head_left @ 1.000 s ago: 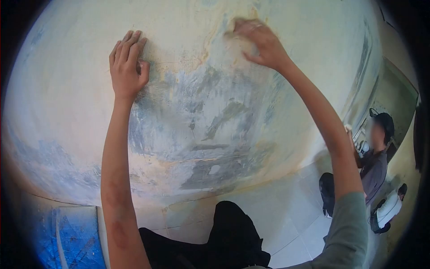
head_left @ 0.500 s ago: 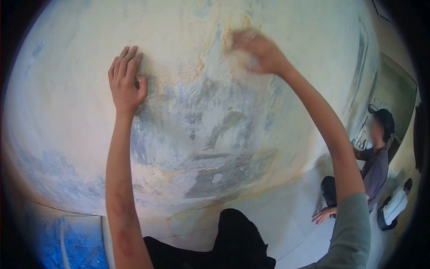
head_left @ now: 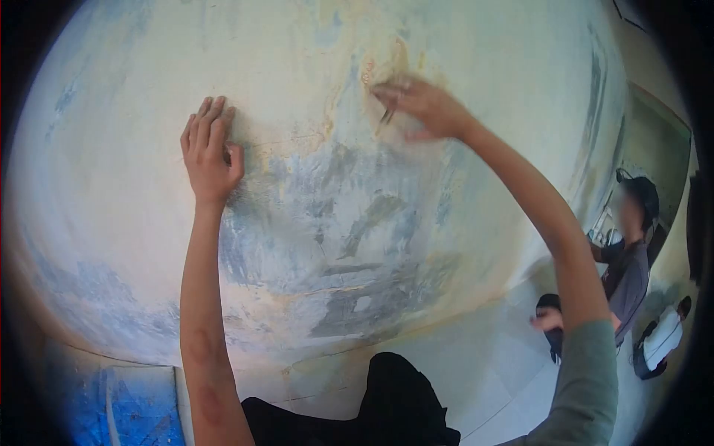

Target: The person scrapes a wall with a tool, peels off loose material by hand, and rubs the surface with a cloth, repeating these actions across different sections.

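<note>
Before me is a large pale wall surface [head_left: 290,59] with grey-blue worn patches and yellowish streaks. My left hand [head_left: 211,156] rests against it at the left, fingers pointing up and slightly apart, with nothing seen in it. Over the upper middle, beside orange-brown marks, my right hand [head_left: 420,108] is blurred by motion. Its fingers reach left toward the surface, and a small dark thing shows under the fingertips, too blurred to make out.
A person in a dark cap and grey shirt [head_left: 632,275] is at the right, one hand held out low. Farther back is another person in white [head_left: 662,338]. Blue sheeting [head_left: 145,405] lies at lower left, and pale floor tiles [head_left: 483,372] at lower right.
My right hand has moved down a little on the wall. My left hand appears slightly lower, as the whole view has shifted slightly. The nearby person's hand has risen.
</note>
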A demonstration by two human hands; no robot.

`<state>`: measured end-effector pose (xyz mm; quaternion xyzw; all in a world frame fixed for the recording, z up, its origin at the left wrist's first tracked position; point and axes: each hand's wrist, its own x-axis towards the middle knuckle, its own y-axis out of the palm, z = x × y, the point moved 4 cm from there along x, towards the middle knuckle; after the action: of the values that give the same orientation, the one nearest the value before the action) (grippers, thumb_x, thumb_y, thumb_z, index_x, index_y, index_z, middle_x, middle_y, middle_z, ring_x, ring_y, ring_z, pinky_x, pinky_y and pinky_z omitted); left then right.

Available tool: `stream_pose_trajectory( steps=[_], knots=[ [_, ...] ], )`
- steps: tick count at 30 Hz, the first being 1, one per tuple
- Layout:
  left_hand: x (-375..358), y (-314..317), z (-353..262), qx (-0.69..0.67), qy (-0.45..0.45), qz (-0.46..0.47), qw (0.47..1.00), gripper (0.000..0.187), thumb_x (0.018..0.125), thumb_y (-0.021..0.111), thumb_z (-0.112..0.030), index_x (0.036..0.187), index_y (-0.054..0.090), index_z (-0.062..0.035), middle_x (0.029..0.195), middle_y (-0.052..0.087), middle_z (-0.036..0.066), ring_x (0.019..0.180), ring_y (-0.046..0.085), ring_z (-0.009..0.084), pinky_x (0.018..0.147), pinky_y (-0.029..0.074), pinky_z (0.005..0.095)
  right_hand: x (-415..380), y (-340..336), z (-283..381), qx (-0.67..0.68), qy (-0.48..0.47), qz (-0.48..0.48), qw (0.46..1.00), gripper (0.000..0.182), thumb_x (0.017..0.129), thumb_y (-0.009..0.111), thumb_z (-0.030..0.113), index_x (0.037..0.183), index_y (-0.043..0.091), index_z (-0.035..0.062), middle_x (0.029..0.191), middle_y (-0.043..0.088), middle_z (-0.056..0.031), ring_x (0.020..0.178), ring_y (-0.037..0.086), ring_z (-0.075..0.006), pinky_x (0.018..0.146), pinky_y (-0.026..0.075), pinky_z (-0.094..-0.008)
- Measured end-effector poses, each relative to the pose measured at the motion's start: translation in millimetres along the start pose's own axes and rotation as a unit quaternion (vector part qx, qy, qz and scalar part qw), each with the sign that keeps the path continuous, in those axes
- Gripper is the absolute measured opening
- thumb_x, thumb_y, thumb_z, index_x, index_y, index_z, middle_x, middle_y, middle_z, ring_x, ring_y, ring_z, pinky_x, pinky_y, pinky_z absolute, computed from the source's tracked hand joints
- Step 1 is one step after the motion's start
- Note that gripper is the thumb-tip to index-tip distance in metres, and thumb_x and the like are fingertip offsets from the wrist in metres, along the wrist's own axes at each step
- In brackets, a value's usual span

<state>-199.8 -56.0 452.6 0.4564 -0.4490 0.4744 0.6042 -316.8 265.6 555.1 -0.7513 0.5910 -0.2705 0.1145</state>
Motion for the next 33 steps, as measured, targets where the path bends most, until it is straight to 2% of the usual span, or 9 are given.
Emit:
stream_pose_trajectory(
  steps=[3, 5, 7, 11, 16, 20, 25, 28, 33],
  knots=[
    [0, -3, 2, 0.012, 0.002, 0.003, 1.000, 0.050, 0.072, 0.049, -0.008, 0.122, 0.059, -0.0074, 0.137, 0.053, 0.008, 0.134, 0.043, 0.0263, 0.111, 0.029, 0.0460, -9, -20, -45, 0.024, 0.279, -0.230, 0.932, 0.063, 0.080, 0.069, 0.033, 0.131, 0.048, 0.0020, 0.139, 0.051, -0.0094, 0.126, 0.048, -0.0325, 0.108, 0.037, -0.0432],
    [0, -2, 2, 0.005, -0.002, 0.001, 1.000, 0.050, 0.073, 0.049, -0.008, 0.122, 0.059, -0.0075, 0.137, 0.053, 0.008, 0.134, 0.043, 0.0263, 0.111, 0.029, 0.0457, 4, -7, -25, -0.086, 0.233, -0.279, 0.928, 0.061, 0.081, 0.068, 0.030, 0.132, 0.048, 0.0048, 0.134, 0.055, -0.0087, 0.122, 0.051, -0.0315, 0.106, 0.038, -0.0426],
    [2, -4, 3, 0.013, -0.003, 0.000, 1.000, 0.050, 0.073, 0.049, -0.008, 0.122, 0.059, -0.0075, 0.136, 0.054, 0.008, 0.134, 0.043, 0.0262, 0.111, 0.029, 0.0454, 19, 7, 11, -0.047, 0.025, -0.140, 0.989, 0.062, 0.080, 0.068, 0.028, 0.134, 0.048, 0.0064, 0.130, 0.057, -0.0100, 0.122, 0.050, -0.0304, 0.105, 0.038, -0.0419],
    [0, -3, 0, 0.008, 0.000, -0.004, 1.000, 0.050, 0.073, 0.049, -0.008, 0.122, 0.059, -0.0077, 0.136, 0.054, 0.007, 0.134, 0.043, 0.0262, 0.111, 0.029, 0.0449, 16, -4, -19, -0.068, 0.193, -0.206, 0.957, 0.070, 0.074, 0.072, 0.030, 0.135, 0.048, 0.0057, 0.143, 0.045, -0.0096, 0.125, 0.046, -0.0285, 0.102, 0.039, -0.0424],
    [0, -1, 3, 0.011, -0.003, -0.004, 1.000, 0.050, 0.073, 0.050, -0.008, 0.121, 0.059, -0.0082, 0.135, 0.054, 0.007, 0.134, 0.043, 0.0262, 0.111, 0.030, 0.0455, 28, 10, 3, -0.070, 0.080, -0.160, 0.981, 0.072, 0.078, 0.069, 0.037, 0.135, 0.045, 0.0025, 0.146, 0.040, -0.0117, 0.133, 0.040, -0.0304, 0.115, 0.028, -0.0438],
    [-1, -2, 1, 0.004, -0.003, -0.003, 1.000, 0.050, 0.073, 0.050, -0.008, 0.122, 0.059, -0.0085, 0.136, 0.054, 0.007, 0.134, 0.043, 0.0261, 0.111, 0.030, 0.0453, 30, 5, -9, -0.126, 0.208, -0.221, 0.945, 0.078, 0.078, 0.067, 0.048, 0.141, 0.041, 0.0098, 0.149, 0.040, -0.0080, 0.135, 0.039, -0.0226, 0.116, 0.025, -0.0443],
    [-2, 1, -1, 0.012, 0.000, 0.001, 1.000, 0.050, 0.073, 0.050, -0.008, 0.122, 0.059, -0.0086, 0.137, 0.053, 0.007, 0.134, 0.043, 0.0260, 0.111, 0.029, 0.0453, 39, 16, 5, -0.042, 0.041, -0.119, 0.991, 0.077, 0.078, 0.067, 0.043, 0.141, 0.040, 0.0078, 0.148, 0.041, -0.0103, 0.136, 0.040, -0.0234, 0.116, 0.022, -0.0499],
    [-1, -1, 3, 0.018, 0.003, -0.006, 1.000, 0.048, 0.073, 0.050, -0.010, 0.120, 0.060, -0.0096, 0.135, 0.054, 0.006, 0.132, 0.045, 0.0252, 0.111, 0.030, 0.0453, 46, 10, -1, -0.164, 0.252, -0.244, 0.922, 0.078, 0.080, 0.065, 0.052, 0.140, 0.042, 0.0072, 0.149, 0.040, -0.0062, 0.130, 0.046, -0.0202, 0.117, 0.024, -0.0444],
    [-2, -1, 2, 0.015, 0.002, -0.012, 1.000, 0.047, 0.073, 0.051, -0.012, 0.118, 0.062, -0.0106, 0.133, 0.056, 0.006, 0.130, 0.047, 0.0243, 0.110, 0.032, 0.0451, 42, 17, 17, -0.031, 0.010, -0.112, 0.993, 0.076, 0.083, 0.063, 0.046, 0.141, 0.040, 0.0036, 0.146, 0.042, -0.0141, 0.135, 0.041, -0.0272, 0.114, 0.025, -0.0480]
  ],
)
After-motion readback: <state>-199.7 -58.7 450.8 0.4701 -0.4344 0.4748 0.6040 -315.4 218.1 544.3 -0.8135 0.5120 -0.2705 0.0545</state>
